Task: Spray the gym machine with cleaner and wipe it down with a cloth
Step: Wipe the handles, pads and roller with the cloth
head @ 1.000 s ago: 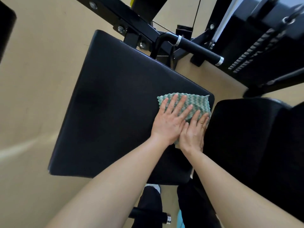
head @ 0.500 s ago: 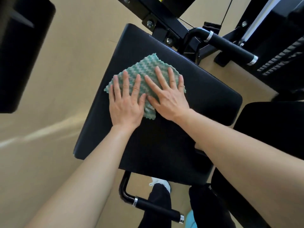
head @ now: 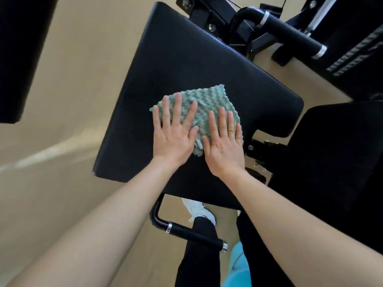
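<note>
A green-and-white wavy cloth [head: 205,100] lies flat on the black padded seat [head: 186,59] of the gym machine, near the middle of the pad and toward its right edge. My left hand [head: 174,133] presses palm-down on the cloth's left half, fingers spread. Beside it, my right hand [head: 223,146] presses flat on the cloth's right half, close to the pad's right edge. The two thumbs almost touch. No spray bottle can be made out for certain.
A second black pad [head: 331,152] sits right of the seat. One black grip handle [head: 290,34] sticks out behind the seat, another [head: 194,235] below its near edge. My legs and a white shoe [head: 196,210] are underneath, with something light blue [head: 238,266]. A dark block [head: 18,59] hangs at upper left.
Both hands slid the cloth from the pad's right corner to its far left part, then back toward the middle and right edge. The view shifted as well.
</note>
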Demonstrator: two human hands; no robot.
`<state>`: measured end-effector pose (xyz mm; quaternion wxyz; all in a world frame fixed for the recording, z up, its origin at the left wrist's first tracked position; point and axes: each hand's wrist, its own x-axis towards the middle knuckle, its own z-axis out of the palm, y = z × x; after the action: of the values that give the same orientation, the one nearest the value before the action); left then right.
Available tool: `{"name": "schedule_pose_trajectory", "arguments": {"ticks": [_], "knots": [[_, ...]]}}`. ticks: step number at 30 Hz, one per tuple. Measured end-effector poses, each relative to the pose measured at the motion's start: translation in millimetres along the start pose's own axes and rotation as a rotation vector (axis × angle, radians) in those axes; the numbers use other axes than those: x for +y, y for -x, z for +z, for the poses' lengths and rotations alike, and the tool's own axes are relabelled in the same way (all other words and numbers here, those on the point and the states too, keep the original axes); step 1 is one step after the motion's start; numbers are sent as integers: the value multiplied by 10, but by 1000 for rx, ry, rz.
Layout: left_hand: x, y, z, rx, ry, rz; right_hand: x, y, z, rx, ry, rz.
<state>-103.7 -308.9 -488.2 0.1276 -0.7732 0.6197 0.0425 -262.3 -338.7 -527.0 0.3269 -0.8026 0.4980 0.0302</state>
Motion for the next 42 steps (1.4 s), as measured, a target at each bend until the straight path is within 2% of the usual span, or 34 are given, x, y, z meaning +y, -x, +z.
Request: {"name": "schedule_pose_trajectory", "arguments": {"ticks": [4,7,10,13,25,30,32,35,39,42], "knots": [[421,251,179,-80,-12,221,236,569,289,-41,-64,208],[468,408,251,-88,-7,345,257,861,472,-35,-106,268],[406,521,284,-76,-5,393,190,960,557,-16,-149,305],[263,577,283,-51,6,308,69,836,497,-4,-153,255],[-1036,580,43,68,115,-261,-1209,-181,191,32,56,-244],[-1208,744,68,52,197,-342,-1396,-38,328,57,92,-321],[-1079,828,85,49,134,-297,-1288,157,423,71,56,-275],[-734,987,143,10,26,-130,-1000,563,605,42,-19,-104],[-114,1217,291,-81,56,125,-412,1223,785,-58,-30,171],[346,1295,433,-134,34,296,-1,1575,847,-58,-94,337]]}}
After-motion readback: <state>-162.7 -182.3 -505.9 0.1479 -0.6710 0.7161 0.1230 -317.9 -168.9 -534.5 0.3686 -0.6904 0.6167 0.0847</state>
